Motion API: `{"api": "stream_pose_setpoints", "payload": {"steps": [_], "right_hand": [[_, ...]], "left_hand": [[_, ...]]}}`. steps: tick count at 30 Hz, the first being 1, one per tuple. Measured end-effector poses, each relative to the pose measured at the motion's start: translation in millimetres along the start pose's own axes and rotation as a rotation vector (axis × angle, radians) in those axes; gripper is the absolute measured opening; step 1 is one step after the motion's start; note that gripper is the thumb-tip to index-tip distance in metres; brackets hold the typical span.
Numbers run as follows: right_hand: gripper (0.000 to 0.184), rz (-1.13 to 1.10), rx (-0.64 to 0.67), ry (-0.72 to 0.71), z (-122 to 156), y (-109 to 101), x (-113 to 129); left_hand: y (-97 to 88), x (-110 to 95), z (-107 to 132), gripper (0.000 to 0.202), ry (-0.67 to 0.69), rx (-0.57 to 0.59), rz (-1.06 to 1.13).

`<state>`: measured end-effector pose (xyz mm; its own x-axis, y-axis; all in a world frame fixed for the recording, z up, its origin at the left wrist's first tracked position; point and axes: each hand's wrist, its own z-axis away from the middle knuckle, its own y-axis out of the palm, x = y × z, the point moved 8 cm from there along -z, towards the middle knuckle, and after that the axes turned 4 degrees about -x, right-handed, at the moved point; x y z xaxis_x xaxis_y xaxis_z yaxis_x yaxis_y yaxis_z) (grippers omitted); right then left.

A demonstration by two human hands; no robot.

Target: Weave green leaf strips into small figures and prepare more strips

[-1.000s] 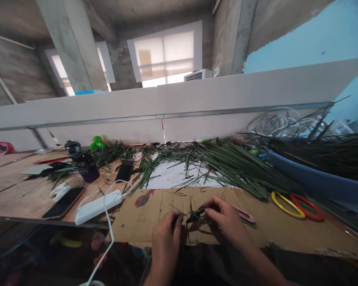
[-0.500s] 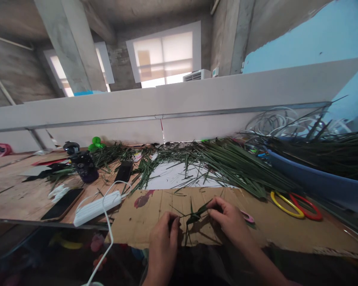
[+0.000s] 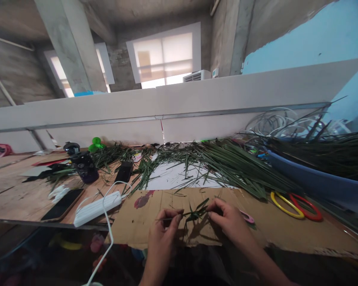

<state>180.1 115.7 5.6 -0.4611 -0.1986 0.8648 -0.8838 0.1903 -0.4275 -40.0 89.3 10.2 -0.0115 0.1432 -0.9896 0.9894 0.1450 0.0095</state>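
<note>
- The left hand (image 3: 164, 232) and right hand (image 3: 231, 220) meet over the near edge of the cardboard (image 3: 274, 232), low in the middle of the view. Between them is a small folded leaf piece (image 3: 197, 214), lifted just off the sheet.
- The left fingers (image 3: 176, 217) are pinched closed on a thin strand that runs out at 9 o'clock. The right fingers (image 3: 215, 207) are closed on the piece's 3 o'clock side.
- To do this well, it seems best to pull along the strand, slowly and evenly, while the right pinch sits close to the fold. Thin green blades probably split if jerked or twisted.
- Loose tips stick up at 12 o'clock, so the thumbs are better kept off them.
- Edges: the tabletop (image 3: 12, 198) ends just under the wrists at 6 o'clock, so a dropped piece could fall off.
- Pink scissors (image 3: 247, 217) lie just beside the right hand at 3 o'clock. Further out are yellow and red scissors (image 3: 296, 204).
- A power strip (image 3: 97, 206) and its cable (image 3: 109, 238) are at 9 o'clock, near the left elbow's path.
- The leaf pile (image 3: 235, 167) fills 1 o'clock, and the bare cardboard at 12 o'clock gives the most room.
</note>
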Motion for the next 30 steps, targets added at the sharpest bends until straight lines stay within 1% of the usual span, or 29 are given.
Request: {"api": "stream_pose_setpoints", "payload": {"steps": [2,4,7,10,13,18,21,24,27,30], "right_hand": [[0.011,0.018,0.035,-0.005,-1.3,2.0,-0.1],[0.013,0.022,0.076,0.002,-2.3,4.4,-0.6],[0.015,0.022,0.105,0.000,-3.1,5.6,0.9],[0.018,0.024,0.123,0.007,-3.4,5.8,1.4],[0.018,0.029,0.133,0.014,-3.4,6.2,0.8],[0.019,0.022,0.120,0.012,-3.3,4.8,1.8],[0.019,0.022,0.122,-0.020,-2.9,3.6,6.2],[0.019,0.036,0.117,-0.028,-2.4,1.6,8.9],[0.019,0.084,0.103,-0.037,-1.7,-1.4,12.1],[0.019,0.146,0.078,-0.089,-0.1,-5.9,20.1]], "left_hand": [[9.1,-1.2,-4.5,0.036,-0.033,0.032,0.156],[20.3,-1.4,-6.3,0.037,-0.082,0.073,0.267],[32.3,-3.5,-5.1,0.039,-0.140,0.093,0.370],[37.0,-5.8,-3.4,0.040,-0.162,0.094,0.417],[39.2,-4.8,-3.8,0.038,-0.165,0.135,0.396],[34.7,-9.2,-7.9,0.027,-0.032,0.128,0.280],[35.9,-10.7,-9.4,0.024,0.001,0.137,0.257],[40.3,-11.4,-11.5,0.026,0.038,0.175,0.282],[42.5,-5.3,-15.0,0.030,0.020,0.175,0.327],[44.1,4.2,-17.6,0.030,-0.025,0.168,0.294]]}}
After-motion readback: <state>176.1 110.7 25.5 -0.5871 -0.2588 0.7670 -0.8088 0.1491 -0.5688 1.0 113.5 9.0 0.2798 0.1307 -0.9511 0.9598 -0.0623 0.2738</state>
